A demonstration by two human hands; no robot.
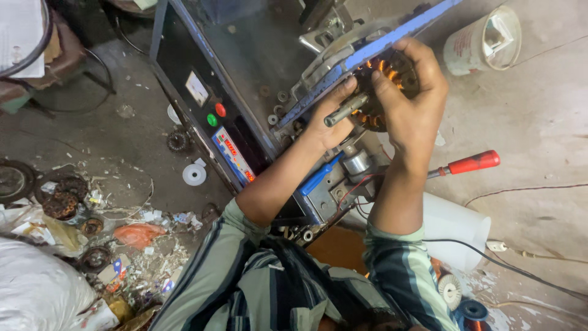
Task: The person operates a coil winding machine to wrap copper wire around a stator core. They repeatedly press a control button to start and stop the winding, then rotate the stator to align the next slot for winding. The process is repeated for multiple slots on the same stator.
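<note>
left hand (327, 119): fingers pinch stator shaft (346, 109)
right hand (410, 101): fingers clasp copper-wound stator (383, 76) rim
stator: pressed against winding machine (257, 116), under blue bar (367, 52)

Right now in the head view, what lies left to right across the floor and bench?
White sack → rusty round stator cores → white tape roll → green and red round buttons → left hand → right hand → red-handled screwdriver → white plastic tub.
</note>
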